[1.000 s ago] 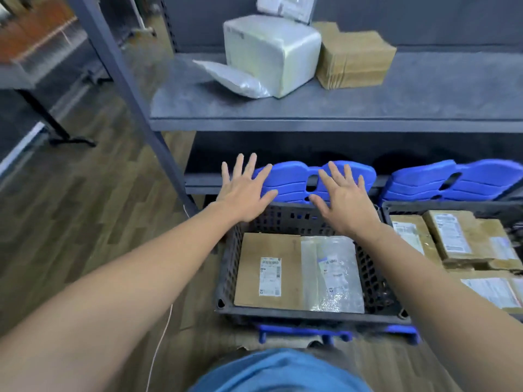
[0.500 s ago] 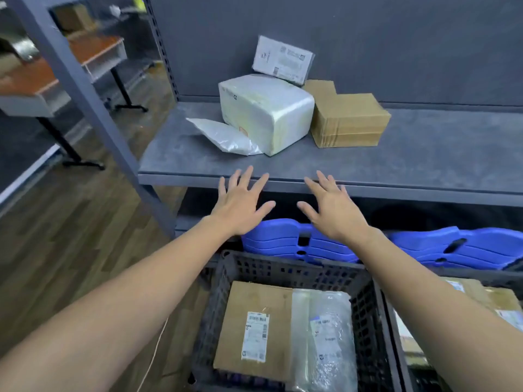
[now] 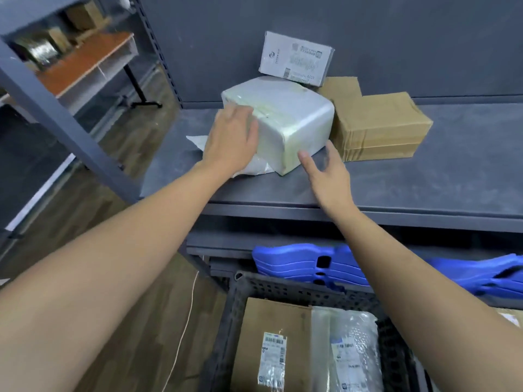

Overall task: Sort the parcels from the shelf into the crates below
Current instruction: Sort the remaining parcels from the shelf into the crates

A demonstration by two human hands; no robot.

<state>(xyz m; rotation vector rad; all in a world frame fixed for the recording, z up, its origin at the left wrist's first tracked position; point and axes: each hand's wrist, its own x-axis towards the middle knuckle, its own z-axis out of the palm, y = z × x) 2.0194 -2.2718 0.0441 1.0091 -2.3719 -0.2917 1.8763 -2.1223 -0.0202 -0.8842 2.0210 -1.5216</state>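
On the grey shelf, toward its left half: a bulky white parcel in pale plastic wrap, flat on its base, one corner turned to the front edge. Against its left face, the left hand, palm laid on the wrapping, fingers straight and close together, curled round nothing. At the near corner, the right hand, fingers spread and relaxed, thumb tip right at the parcel's lower front edge. Hard to tell whether touching or just short of it, but gripping nothing either way. Under the left hand, beside the parcel's left base, a flat white poly bag. Tight against the parcel's right side, a brown cardboard parcel. Behind both, propped against the back wall, a small grey printed box. Below the shelf, a dark perforated crate, with a brown labelled parcel on its left and a clear bubble-wrapped packet just beside that on the right. Behind the crate, stacked blue plastic pieces. Off to the left, beyond the shelf post, a desk with an orange top.
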